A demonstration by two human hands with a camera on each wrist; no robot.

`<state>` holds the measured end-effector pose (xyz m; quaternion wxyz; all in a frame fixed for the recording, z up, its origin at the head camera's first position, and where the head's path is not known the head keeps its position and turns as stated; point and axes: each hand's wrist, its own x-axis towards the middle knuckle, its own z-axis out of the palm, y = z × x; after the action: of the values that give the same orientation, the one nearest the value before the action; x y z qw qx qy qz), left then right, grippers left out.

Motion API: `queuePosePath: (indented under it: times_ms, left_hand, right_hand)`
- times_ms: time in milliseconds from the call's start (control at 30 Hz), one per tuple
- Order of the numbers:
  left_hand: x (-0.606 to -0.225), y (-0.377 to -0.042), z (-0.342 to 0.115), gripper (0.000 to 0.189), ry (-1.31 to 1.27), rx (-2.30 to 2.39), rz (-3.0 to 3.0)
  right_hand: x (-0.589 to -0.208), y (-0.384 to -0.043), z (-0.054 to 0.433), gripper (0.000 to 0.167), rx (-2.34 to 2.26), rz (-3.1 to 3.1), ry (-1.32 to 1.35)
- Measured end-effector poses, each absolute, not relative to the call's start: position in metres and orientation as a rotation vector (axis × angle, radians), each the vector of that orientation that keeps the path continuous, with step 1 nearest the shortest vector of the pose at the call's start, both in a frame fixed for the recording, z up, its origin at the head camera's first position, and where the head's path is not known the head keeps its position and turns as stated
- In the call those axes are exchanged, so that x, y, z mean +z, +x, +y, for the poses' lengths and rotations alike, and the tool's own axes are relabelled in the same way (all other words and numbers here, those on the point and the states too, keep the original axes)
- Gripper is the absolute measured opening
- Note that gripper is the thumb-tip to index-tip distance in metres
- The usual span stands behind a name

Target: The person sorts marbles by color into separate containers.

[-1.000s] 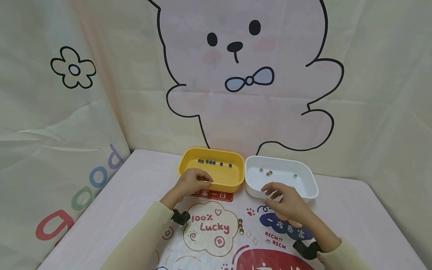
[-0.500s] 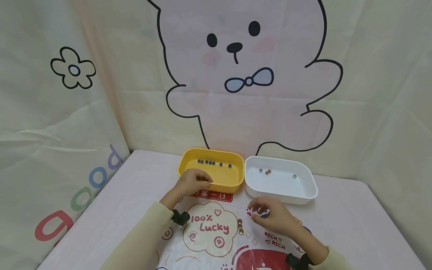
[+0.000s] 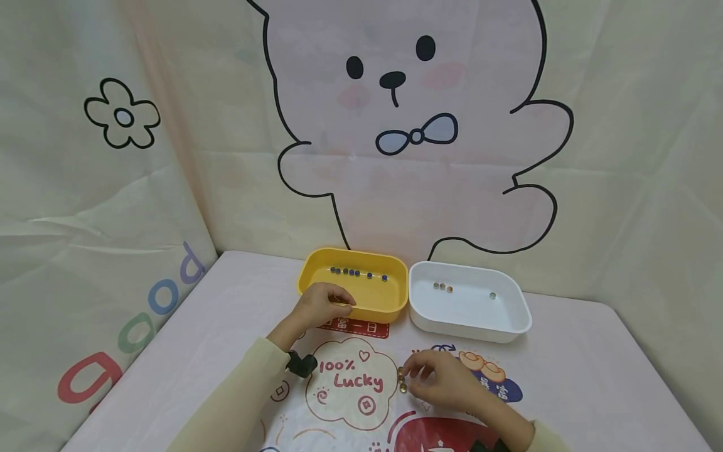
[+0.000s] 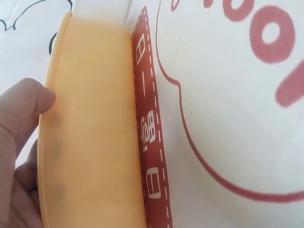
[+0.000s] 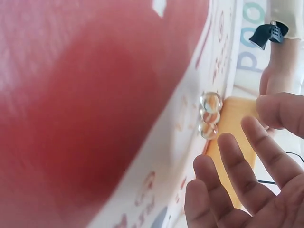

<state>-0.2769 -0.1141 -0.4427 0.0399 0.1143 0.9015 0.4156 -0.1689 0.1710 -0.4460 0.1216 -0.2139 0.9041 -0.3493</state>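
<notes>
My left hand (image 3: 322, 304) holds the front rim of the yellow tray (image 3: 384, 307); in the left wrist view the thumb (image 4: 35, 97) presses on the rim and the fingers sit behind the wall. Several dark blue marbles (image 3: 351, 272) lie in a row inside that tray. My right hand (image 3: 443, 376) is low over the table, its fingertips beside three clear marbles with amber swirls (image 3: 403, 388), which stand in a short line. In the right wrist view, the thumb and fingers are spread apart near these glass marbles (image 5: 209, 116), with nothing between them.
A white tray (image 3: 469, 314) stands right beside the yellow one and holds several clear and orange marbles (image 3: 443, 286). The printed tabletop (image 3: 254, 282) ends at a backdrop (image 3: 237, 188) with a bear drawing. Black wrist bands (image 3: 302, 364) are on the arms.
My right hand has moved from the white tray's front edge, left and nearer, to the three marbles. Marbles in the white tray have rolled slightly. The left hand has stayed put.
</notes>
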Motion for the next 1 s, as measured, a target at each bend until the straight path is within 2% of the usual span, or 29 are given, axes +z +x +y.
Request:
queuePosePath:
  times_ms: [167, 1000]
  left_hand:
    - [-0.443, -0.277, -0.114, 0.006, 0.343, 1.278, 2.759]
    - [-0.442, -0.276, -0.114, 0.004, 0.33, 1.284, 2.754]
  right_hand:
    - [-0.45, -0.166, 0.169, 0.014, -0.97, 2.667, -0.689]
    - [-0.456, -0.167, 0.16, 0.014, -0.84, 2.707, -0.605]
